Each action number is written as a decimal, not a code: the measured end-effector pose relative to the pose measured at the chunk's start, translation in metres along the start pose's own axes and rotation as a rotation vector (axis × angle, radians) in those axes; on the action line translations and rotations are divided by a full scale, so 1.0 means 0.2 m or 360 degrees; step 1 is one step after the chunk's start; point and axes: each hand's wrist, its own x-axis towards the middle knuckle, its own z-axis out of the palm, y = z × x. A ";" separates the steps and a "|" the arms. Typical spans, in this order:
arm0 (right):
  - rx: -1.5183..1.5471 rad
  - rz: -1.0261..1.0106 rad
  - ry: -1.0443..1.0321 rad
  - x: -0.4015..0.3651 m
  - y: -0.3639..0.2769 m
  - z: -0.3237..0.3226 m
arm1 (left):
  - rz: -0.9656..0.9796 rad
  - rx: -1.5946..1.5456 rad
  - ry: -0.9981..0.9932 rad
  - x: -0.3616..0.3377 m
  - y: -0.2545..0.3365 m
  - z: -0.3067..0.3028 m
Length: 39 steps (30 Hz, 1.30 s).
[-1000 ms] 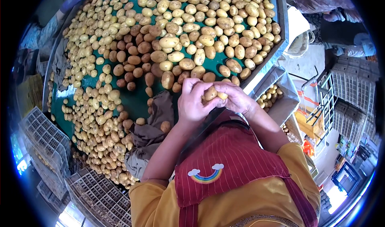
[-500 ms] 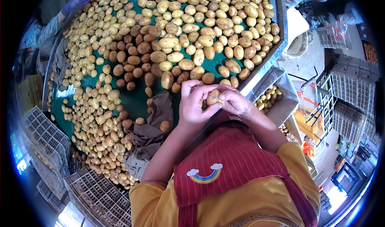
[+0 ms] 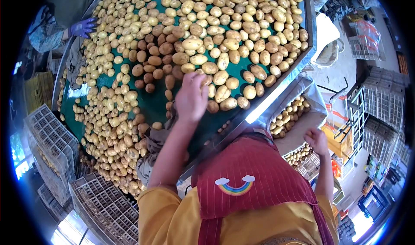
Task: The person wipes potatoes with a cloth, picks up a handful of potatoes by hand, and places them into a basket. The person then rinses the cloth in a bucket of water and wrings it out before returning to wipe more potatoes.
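My left hand [image 3: 192,99] is over the near edge of the potato pile, its fingers curled down onto a potato [image 3: 208,80], mostly covered by the hand. Loose potatoes [image 3: 222,93] of mixed size, pale yellow to brown, lie around it on the green table surface [image 3: 151,101]. Off to the right, clear of the table, my right hand [image 3: 317,141] is closed above a crate of small potatoes [image 3: 299,155]; whatever its fingers hold, if anything, is hidden. Beside it is a grey-lined bin [image 3: 317,108] with potatoes inside.
A metal rim [image 3: 276,93] borders the table. Grey cloth [image 3: 158,143] lies by my left forearm. Plastic crates [image 3: 106,201] stand at lower left, with more stacked at right [image 3: 380,93]. Another person's purple-gloved hand [image 3: 83,28] rests at the table's far left edge.
My hands, together around a potato before, have separated. The left has moved to the potatoes on the table; the right has swung right and down beside the lined bin. The gloved hand has moved lower.
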 end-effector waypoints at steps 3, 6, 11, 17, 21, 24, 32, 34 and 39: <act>-0.0691 0.0430 0.0134 -0.19 0.30 0.06 | 0.0074 0.0293 -0.0145 0.09 -0.11 0.01; -0.0395 0.0370 0.0494 -0.20 0.32 0.08 | 0.0097 0.0517 -0.0288 0.17 -0.12 0.05; 0.0486 -0.0394 0.0843 0.23 -0.44 0.08 | 0.0089 0.1004 -0.0534 0.24 -0.10 0.11; 0.0543 -0.1382 0.0825 0.74 -1.49 0.07 | -0.0127 0.0092 -0.0455 0.07 -0.08 -0.02; -0.0288 -0.1911 0.0977 1.06 -1.79 0.15 | -0.0365 -0.0788 -0.0268 -0.12 -0.08 -0.08; -0.0871 -0.2107 0.1211 1.30 -1.80 0.04 | -0.0713 -0.1018 -0.0215 -0.24 -0.19 -0.10; -0.0463 -0.1645 0.1162 1.65 -1.83 -0.31 | -0.0549 -0.0192 0.0197 -0.03 -0.40 -0.34; -0.0363 -0.1241 0.1156 1.57 -1.83 -0.27 | -0.0386 0.0104 0.0077 0.05 -0.43 -0.33; 0.0238 -0.1740 0.0941 1.07 -1.86 0.00 | -0.0091 0.0631 -0.0244 0.18 -0.40 -0.17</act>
